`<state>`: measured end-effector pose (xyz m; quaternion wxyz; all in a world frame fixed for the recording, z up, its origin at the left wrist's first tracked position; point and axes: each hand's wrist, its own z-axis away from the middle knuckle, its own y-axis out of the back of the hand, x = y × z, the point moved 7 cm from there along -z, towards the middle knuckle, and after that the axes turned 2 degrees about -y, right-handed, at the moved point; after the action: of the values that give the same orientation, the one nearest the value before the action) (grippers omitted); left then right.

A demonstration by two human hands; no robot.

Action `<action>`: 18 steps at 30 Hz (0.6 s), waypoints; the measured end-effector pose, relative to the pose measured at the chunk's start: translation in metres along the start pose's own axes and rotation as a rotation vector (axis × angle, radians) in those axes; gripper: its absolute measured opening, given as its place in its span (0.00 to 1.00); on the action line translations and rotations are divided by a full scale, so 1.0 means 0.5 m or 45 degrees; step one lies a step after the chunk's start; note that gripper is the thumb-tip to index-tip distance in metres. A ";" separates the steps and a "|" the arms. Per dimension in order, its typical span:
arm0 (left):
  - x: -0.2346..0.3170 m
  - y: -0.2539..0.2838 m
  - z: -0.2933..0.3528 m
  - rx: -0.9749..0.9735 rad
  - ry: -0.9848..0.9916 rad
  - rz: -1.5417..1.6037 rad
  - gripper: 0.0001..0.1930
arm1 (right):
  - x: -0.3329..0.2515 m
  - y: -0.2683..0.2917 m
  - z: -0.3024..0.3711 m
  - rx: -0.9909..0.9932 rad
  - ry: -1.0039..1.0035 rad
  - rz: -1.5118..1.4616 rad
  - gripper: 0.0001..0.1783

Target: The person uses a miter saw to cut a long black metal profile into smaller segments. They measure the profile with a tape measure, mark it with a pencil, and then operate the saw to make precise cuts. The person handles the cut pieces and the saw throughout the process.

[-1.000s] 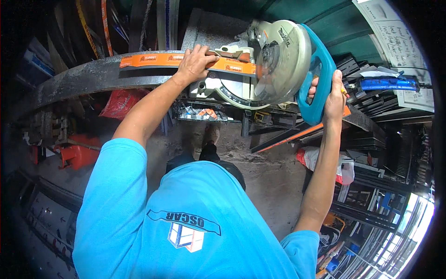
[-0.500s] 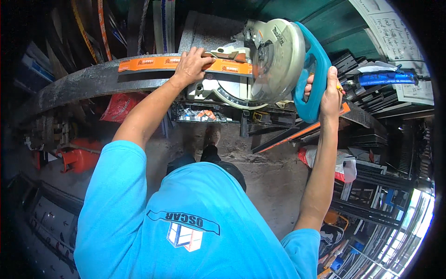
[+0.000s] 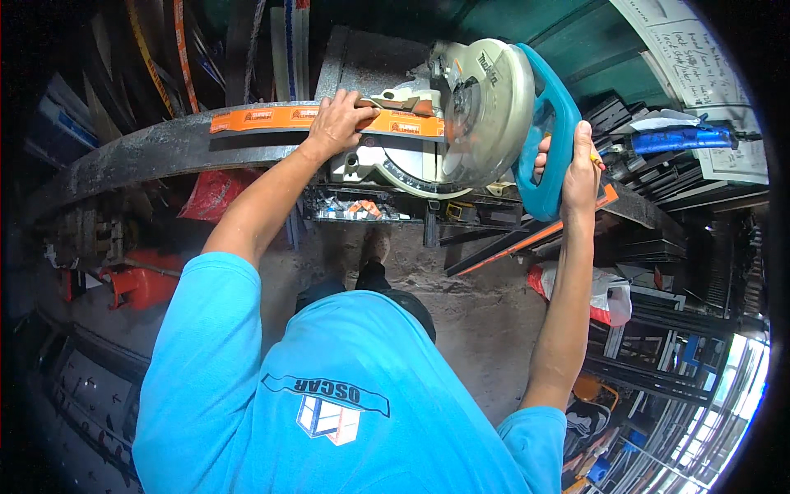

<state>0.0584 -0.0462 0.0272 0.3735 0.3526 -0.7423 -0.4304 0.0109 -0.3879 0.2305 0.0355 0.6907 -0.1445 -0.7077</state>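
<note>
The right hand (image 3: 576, 169), at 2 o'clock, grips the blue handle (image 3: 550, 140) of the saw (image 3: 469, 115) tight. Farther up, at 12 o'clock, the left hand (image 3: 336, 125) presses flat on the orange strip (image 3: 284, 119). Those fingers sit near the blade; a slip could cut them.

An orange wrapper (image 3: 288, 118) with small pale label patches runs along the long strip lying across the saw (image 3: 444, 123), reaching from well left of the saw to its blade guard. A small dark label (image 3: 489, 67) sits on the saw's pale round guard. Up and right of the saw, a white paper sheet (image 3: 683, 41) with handwriting hangs on the wall, a second white sheet (image 3: 741, 160) below it. Down and right of the saw lies a red-and-white plastic bag (image 3: 601, 296). Down and left of it sits a crumpled red bag (image 3: 212, 193).
</note>
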 end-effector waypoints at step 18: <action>0.000 0.002 0.001 0.033 0.013 0.002 0.28 | -0.004 -0.002 0.013 0.031 0.011 0.038 0.35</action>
<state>0.0580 -0.0458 0.0279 0.3728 0.3590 -0.7463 -0.4186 0.0049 -0.3852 0.2320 0.0384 0.6920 -0.1631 -0.7022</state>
